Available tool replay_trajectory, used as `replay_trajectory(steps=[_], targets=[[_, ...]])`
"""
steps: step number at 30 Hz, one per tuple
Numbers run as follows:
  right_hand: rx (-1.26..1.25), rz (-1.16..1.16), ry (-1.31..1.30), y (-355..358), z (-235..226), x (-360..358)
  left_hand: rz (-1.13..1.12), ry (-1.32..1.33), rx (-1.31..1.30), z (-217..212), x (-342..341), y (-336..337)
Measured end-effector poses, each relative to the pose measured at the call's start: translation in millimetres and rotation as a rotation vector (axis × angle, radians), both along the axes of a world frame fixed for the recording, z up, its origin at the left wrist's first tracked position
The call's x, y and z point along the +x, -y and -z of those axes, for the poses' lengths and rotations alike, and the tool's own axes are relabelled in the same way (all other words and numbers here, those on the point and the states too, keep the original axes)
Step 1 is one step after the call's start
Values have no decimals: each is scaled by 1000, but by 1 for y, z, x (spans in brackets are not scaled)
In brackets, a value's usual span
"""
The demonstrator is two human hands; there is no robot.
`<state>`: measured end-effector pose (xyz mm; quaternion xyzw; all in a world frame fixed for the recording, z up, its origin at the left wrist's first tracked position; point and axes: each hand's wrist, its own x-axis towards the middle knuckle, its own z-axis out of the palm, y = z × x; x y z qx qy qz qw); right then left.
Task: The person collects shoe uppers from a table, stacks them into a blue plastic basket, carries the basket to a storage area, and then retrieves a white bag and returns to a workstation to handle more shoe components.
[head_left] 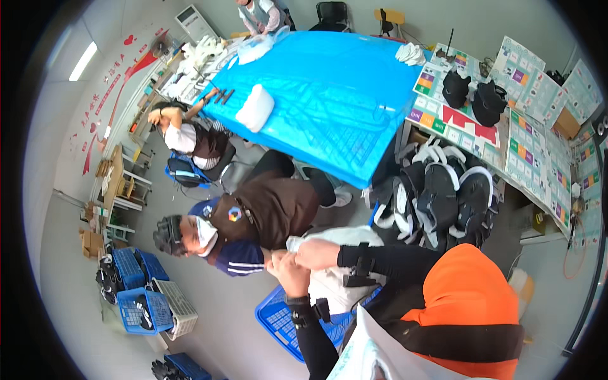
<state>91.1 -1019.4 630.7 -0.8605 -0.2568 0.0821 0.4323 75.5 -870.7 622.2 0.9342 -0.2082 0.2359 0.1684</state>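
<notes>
We count two hands at work, both ours, both in black sleeves with a strap at the wrist. The left hand (290, 273) sits low, its grip curled tight on the lower edge of a white plastic bag (329, 278); the right hand (316, 253) is just above it, fingers pressed together on the bag's bunched top. One bag, then, held between both hands, just above a blue crate (275, 320) on the floor. It looks thin, crinkled and milky white, gathered into folds at the top and hanging looser below; what is inside, we cannot make out.

Beyond the hands we count three other people: one crouched close by in a brown vest (272, 209) and white mask, one seated further left, and one at the far end of the desk (329, 88), cut off at the upper edge. The desk wears one bright blue cover with two white bundles (255, 107) on it. To the right lies a heap of black-and-white shoes (443, 196), too overlapped to count. At lower left sit perhaps three more blue crates (136, 288) and one white basket (177, 307), blurred by the lens rim. Our orange vest (468, 304) hides the floor at lower right.
</notes>
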Motion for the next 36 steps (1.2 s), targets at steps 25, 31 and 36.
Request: replay_trajectory(steps=[25, 31, 36], targets=[[-128, 767, 161, 325, 86, 309, 450, -303, -236, -10, 247, 216], [-111, 794, 63, 311, 49, 294, -105, -823, -275, 126, 129, -9], [-79, 1136, 547, 282, 55, 255, -473, -1158, -498, 219, -20, -176]])
